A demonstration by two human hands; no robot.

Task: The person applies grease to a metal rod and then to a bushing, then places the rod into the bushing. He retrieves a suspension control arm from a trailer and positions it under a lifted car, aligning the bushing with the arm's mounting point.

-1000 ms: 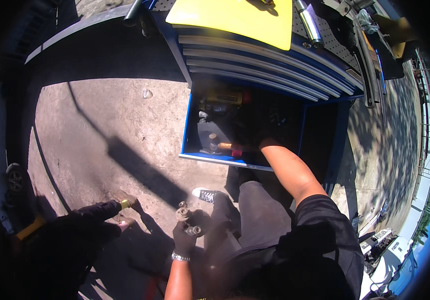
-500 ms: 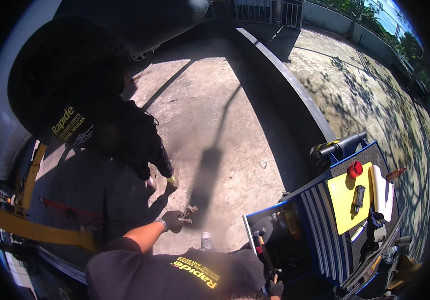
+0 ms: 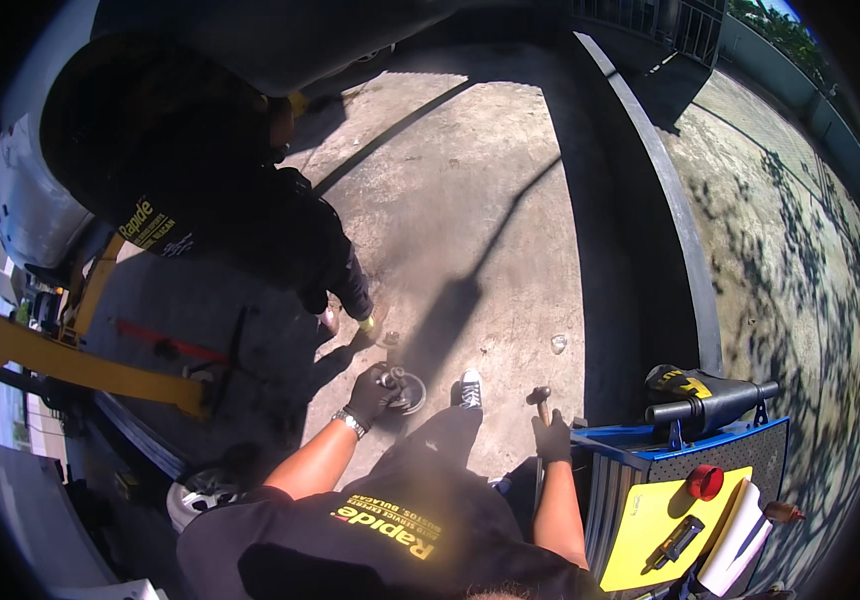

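Note:
My left hand (image 3: 375, 396), in a black glove, is closed around a small metal part (image 3: 390, 379) with a stud-like end, whose exact kind I cannot make out. A round, shiny metal piece (image 3: 410, 392) shows just beside those fingers; whether it is joined to the held part is unclear. My right hand (image 3: 552, 440), also gloved in black, grips a hammer (image 3: 542, 399) by its handle, head upward. It is beside the tool cart (image 3: 685, 440). My shoe (image 3: 470, 390) shows on the concrete between the hands.
A co-worker in dark clothes (image 3: 200, 190) bends over at the left. A yellow lift arm (image 3: 80, 355) and a red bar (image 3: 175, 342) lie on that side. The cart top carries a yellow folder (image 3: 640, 525), a black tool (image 3: 675, 543) and a red round object (image 3: 704, 482).
My right hand has come forward from the open cart drawer, bringing the hammer out over the floor. My left hand has moved slightly right and up in view, still holding the metal part.

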